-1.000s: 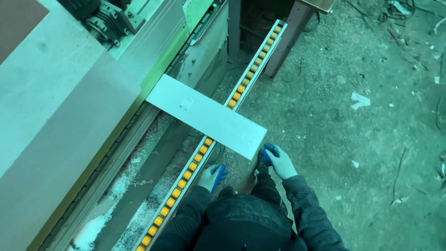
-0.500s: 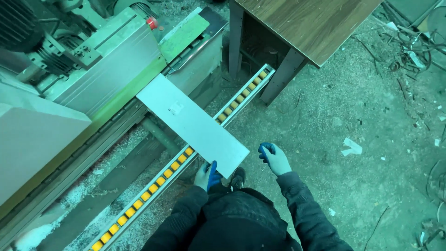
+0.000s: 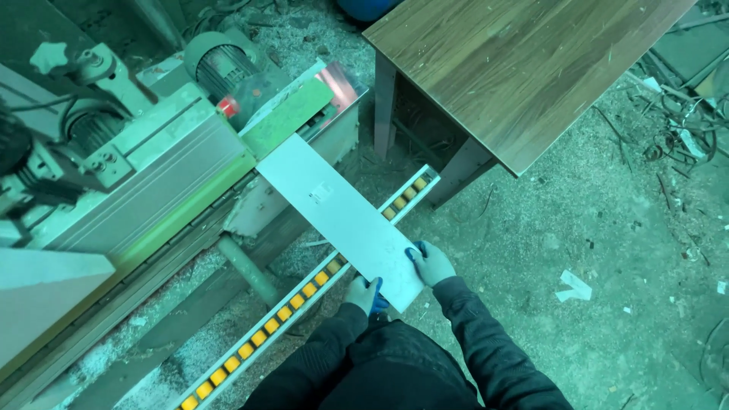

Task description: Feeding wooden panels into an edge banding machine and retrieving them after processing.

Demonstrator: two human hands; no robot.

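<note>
A long white panel [image 3: 338, 209] lies across the roller rail [image 3: 304, 292] with its far end at the green machine [image 3: 152, 182]. My left hand [image 3: 363, 294], in a grey and blue glove, grips the panel's near corner from below. On the near right edge of the panel, my right hand [image 3: 430, 263] holds on in the same kind of glove. Both sleeves are dark.
A brown wood-grain table [image 3: 524, 68] stands at the upper right, its legs close to the rail's far end. A motor [image 3: 216, 68] sits on the machine at the upper left. Sawdust and scraps [image 3: 573, 285] litter the floor.
The view has shifted along the machine toward the rail's far end. The panel has travelled with it, and my right hand has closed onto its near edge.
</note>
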